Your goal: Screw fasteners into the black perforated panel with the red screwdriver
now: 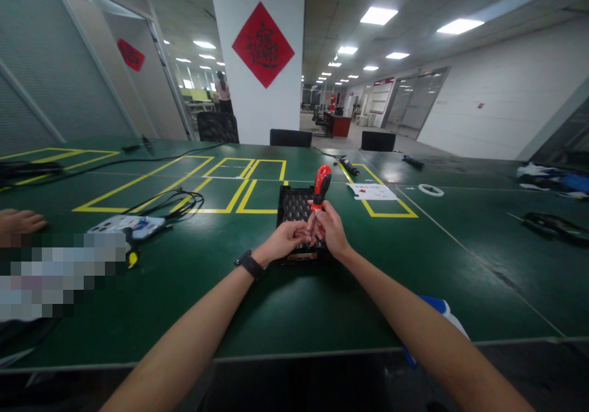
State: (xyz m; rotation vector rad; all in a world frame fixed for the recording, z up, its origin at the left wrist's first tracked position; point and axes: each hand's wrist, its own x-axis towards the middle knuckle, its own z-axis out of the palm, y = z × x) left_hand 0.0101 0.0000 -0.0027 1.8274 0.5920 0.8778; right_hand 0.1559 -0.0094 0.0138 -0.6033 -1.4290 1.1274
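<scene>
A screwdriver with a red and black handle stands nearly upright over a black open case. My right hand is closed round its shaft, just below the handle. Close beside it, my left hand has its fingers pinched together near the lower end of the shaft. Whatever lies between those left fingertips is too small to make out. The case rests on the green table, with a dark grid-like floor showing inside it. Both hands hide its near part and the screwdriver's tip.
Another person's hand rests at the left, near a white board with cables. A printed paper, a white ring and black tools lie to the right. Blue and white cloth sits beneath my right forearm. Yellow tape outlines mark the table.
</scene>
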